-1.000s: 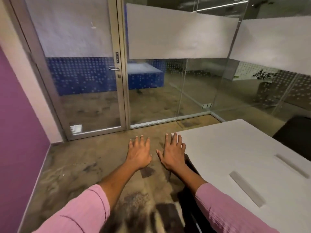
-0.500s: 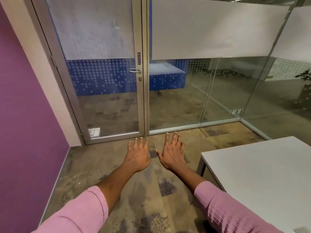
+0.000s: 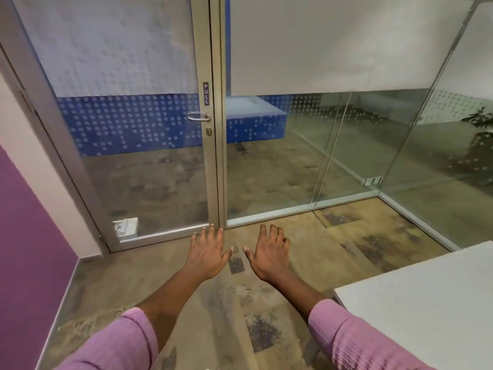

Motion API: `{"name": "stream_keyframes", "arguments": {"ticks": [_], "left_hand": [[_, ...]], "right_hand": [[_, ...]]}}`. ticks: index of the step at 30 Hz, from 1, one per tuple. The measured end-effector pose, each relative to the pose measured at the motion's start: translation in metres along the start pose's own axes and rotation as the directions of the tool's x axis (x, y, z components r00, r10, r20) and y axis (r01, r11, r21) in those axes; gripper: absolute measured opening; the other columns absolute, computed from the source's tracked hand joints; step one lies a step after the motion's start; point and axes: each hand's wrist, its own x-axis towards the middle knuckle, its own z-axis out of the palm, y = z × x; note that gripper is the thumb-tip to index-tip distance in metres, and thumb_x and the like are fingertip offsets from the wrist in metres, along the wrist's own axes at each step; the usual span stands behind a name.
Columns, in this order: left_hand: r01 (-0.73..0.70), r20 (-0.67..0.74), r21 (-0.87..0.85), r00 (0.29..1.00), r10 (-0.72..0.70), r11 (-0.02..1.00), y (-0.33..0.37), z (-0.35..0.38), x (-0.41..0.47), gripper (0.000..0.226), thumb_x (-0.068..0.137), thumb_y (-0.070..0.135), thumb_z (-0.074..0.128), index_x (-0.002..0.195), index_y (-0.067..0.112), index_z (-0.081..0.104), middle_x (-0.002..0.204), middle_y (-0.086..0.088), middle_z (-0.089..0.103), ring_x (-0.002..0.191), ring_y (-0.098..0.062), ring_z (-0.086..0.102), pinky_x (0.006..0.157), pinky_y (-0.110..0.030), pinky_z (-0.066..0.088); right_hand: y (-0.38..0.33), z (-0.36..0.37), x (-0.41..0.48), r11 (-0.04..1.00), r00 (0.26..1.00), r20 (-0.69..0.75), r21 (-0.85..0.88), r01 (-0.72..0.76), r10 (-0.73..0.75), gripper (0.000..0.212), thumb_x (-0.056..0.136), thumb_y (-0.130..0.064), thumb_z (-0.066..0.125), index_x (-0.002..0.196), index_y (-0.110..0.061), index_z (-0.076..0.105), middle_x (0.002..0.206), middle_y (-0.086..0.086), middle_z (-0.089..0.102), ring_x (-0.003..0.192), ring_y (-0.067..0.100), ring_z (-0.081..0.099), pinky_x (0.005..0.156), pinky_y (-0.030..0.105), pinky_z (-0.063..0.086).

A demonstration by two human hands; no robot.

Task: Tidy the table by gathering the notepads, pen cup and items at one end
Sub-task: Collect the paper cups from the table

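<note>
Ahead, both hands reach out palm-down above the patterned floor (image 3: 226, 311), holding nothing. The left hand (image 3: 208, 252) has its fingers straight and close together, and the right hand (image 3: 268, 253) has them straight and slightly spread. A corner of the white surface (image 3: 426, 303) shows at lower right, beside the right pink sleeve (image 3: 354, 340). Beyond the fingertips stands a glass door (image 3: 138, 156) with a metal handle (image 3: 198, 116).
</note>
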Motion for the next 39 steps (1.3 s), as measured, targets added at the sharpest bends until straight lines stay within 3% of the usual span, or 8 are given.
{"name": "stream_keyframes", "arguments": {"ticks": [8, 17, 31, 36, 39], "left_hand": [[-0.145, 0.004, 0.0, 0.989, 0.145, 0.989, -0.016, 0.015, 0.188, 0.077, 0.089, 0.066, 0.023, 0.149, 0.018, 0.017, 0.156, -0.016, 0.025, 0.142, -0.036, 0.025, 0.113, -0.055, 0.02], [-0.439, 0.048, 0.017, 0.898, 0.438, 0.898, 0.044, 0.026, 0.366, 0.07, 0.09, 0.065, 0.023, 0.145, 0.022, 0.022, 0.153, -0.014, 0.032, 0.137, -0.039, 0.031, 0.111, -0.057, 0.022], [-0.7, 0.035, 0.065, 0.714, 0.7, 0.711, 0.261, 0.071, 0.634, 0.067, 0.089, 0.06, 0.035, 0.145, 0.022, 0.03, 0.146, -0.009, 0.043, 0.125, -0.036, 0.045, 0.103, -0.052, 0.03], [-0.784, -0.039, 0.115, 0.61, 0.791, 0.61, 0.358, 0.075, 0.696, 0.061, 0.087, 0.054, 0.044, 0.134, 0.016, 0.05, 0.127, -0.012, 0.06, 0.106, -0.036, 0.06, 0.095, -0.052, 0.042], [-0.818, -0.024, 0.085, 0.569, 0.822, 0.569, 0.42, 0.081, 0.726, 0.063, 0.088, 0.055, 0.047, 0.138, 0.017, 0.046, 0.132, -0.012, 0.057, 0.111, -0.035, 0.058, 0.099, -0.052, 0.038]], "right_hand": [[0.033, 0.024, 0.152, 0.987, 0.988, -0.019, -0.051, -0.153, 0.153, 0.083, 0.088, -0.066, 0.033, 0.147, -0.01, 0.021, 0.15, 0.02, 0.028, 0.138, 0.039, 0.022, 0.106, 0.053, 0.026], [0.11, 0.014, 0.271, 0.917, 0.916, -0.094, -0.052, -0.396, 0.391, 0.08, 0.088, -0.065, 0.033, 0.145, -0.009, 0.026, 0.15, 0.023, 0.026, 0.137, 0.041, 0.024, 0.105, 0.054, 0.028], [0.335, 0.001, 0.453, 0.772, 0.77, -0.156, -0.061, -0.633, 0.619, 0.077, 0.088, -0.064, 0.037, 0.143, -0.011, 0.029, 0.151, 0.023, 0.025, 0.139, 0.042, 0.021, 0.108, 0.056, 0.025], [0.426, -0.028, 0.492, 0.69, 0.688, -0.188, -0.068, -0.721, 0.701, 0.074, 0.087, -0.067, 0.034, 0.136, -0.012, 0.034, 0.148, 0.023, 0.03, 0.136, 0.041, 0.026, 0.104, 0.057, 0.029], [0.477, -0.039, 0.501, 0.638, 0.634, -0.202, -0.052, -0.768, 0.746, 0.075, 0.088, -0.067, 0.034, 0.139, -0.012, 0.032, 0.15, 0.023, 0.029, 0.137, 0.041, 0.025, 0.105, 0.056, 0.028]]}}
